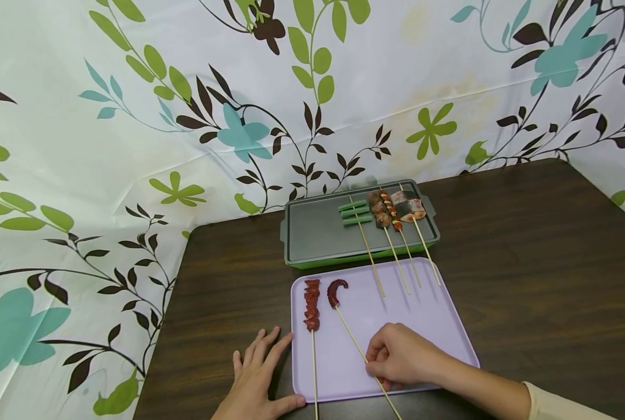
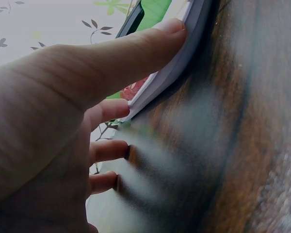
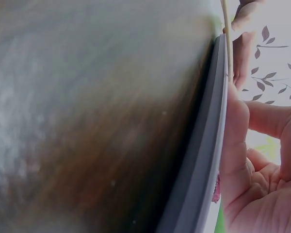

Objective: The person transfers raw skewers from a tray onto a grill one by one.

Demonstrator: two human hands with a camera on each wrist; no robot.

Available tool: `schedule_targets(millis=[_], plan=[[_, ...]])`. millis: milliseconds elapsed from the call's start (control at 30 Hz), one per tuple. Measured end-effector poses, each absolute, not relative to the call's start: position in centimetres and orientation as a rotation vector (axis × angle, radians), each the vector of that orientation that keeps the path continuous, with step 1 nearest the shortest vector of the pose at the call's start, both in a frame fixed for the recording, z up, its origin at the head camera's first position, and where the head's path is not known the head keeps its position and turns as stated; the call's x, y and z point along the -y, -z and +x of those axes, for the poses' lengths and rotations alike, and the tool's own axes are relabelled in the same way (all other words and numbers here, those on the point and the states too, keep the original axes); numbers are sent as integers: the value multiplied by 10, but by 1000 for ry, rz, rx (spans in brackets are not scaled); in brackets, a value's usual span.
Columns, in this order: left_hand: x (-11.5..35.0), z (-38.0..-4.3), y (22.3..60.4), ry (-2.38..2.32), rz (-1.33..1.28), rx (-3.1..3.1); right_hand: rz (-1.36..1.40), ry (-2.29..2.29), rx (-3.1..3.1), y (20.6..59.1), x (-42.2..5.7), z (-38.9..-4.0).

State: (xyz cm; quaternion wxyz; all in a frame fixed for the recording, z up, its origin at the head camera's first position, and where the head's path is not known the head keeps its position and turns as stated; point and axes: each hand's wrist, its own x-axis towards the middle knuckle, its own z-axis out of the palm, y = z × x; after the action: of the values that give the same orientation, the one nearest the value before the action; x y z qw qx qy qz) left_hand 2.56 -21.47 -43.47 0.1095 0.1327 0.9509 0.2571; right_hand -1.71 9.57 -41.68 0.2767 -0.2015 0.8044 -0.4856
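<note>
My right hand (image 1: 404, 356) pinches the thin stick of an octopus tentacle skewer (image 1: 336, 293) over the lilac tray (image 1: 433, 315). The curled, dark red tentacle points away from me, and the stick's lower end reaches past the tray's near edge. To its left lies a skewer of red meat pieces (image 1: 311, 306), its stick also running over the near rim. With fingers spread, my left hand (image 1: 254, 376) rests at the tray's left side, thumb at the near left corner. In the left wrist view, the thumb (image 2: 136, 51) and index fingertip touch the tray's wall (image 2: 191, 51).
Behind the tray stands a grey grill pan (image 1: 312, 230) with a green base. On its right half lie a green vegetable skewer (image 1: 356, 213), a brownish meat skewer (image 1: 379, 209), a red and orange skewer (image 1: 390, 210) and a fish skewer (image 1: 408, 205). Sticks overhang the tray.
</note>
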Motion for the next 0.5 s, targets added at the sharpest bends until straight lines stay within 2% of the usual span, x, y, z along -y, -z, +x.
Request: schedule_targets(millis=[500], plan=[[213, 26, 433, -708, 355, -2804, -593, 1333, -2187, 409, -93, -11]])
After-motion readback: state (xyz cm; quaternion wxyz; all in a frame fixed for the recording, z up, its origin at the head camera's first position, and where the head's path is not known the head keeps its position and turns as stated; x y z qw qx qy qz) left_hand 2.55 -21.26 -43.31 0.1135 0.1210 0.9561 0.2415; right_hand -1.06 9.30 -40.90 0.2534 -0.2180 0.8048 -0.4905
